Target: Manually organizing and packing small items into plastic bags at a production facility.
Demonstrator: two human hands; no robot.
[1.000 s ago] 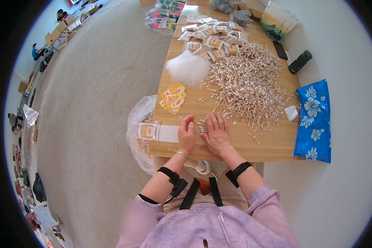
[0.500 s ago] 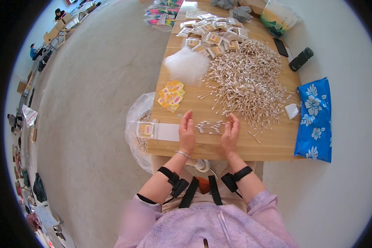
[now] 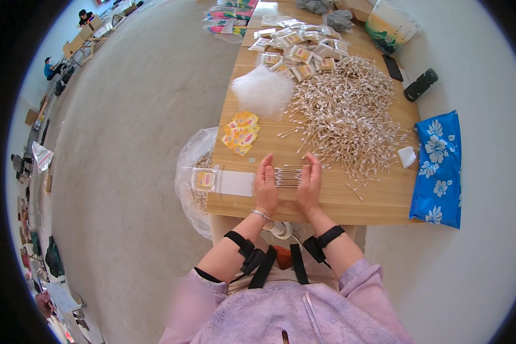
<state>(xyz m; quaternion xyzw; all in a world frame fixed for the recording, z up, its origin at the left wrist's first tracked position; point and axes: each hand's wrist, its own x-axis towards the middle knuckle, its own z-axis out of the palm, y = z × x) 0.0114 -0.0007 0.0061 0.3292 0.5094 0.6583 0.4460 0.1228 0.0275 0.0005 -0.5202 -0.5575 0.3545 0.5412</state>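
Note:
A small row of cotton swabs (image 3: 288, 177) lies crosswise near the table's front edge, between my two palms. My left hand (image 3: 266, 188) stands on its side at the row's left ends, fingers stretched and slightly curved. At the right ends my right hand (image 3: 309, 187) mirrors it, palm turned inward against the tips. Neither hand's fingers are wrapped round anything. Just left of my left hand is a blank white card (image 3: 237, 183), with a clear packet of swabs (image 3: 204, 180) carrying a yellow label at its outer end. A large heap of loose swabs (image 3: 350, 114) spreads beyond my right hand.
Yellow printed cards (image 3: 241, 133) and a stack of clear plastic sleeves (image 3: 262, 90) lie on the left of the table (image 3: 327, 207). Filled packets (image 3: 301, 54) are piled farther back. A phone (image 3: 392, 67), a black bottle (image 3: 421, 85) and a blue floral pouch (image 3: 438, 169) line the right.
My hands have come closer together, from both sides. The swabs between them now sit in a tighter, more even row.

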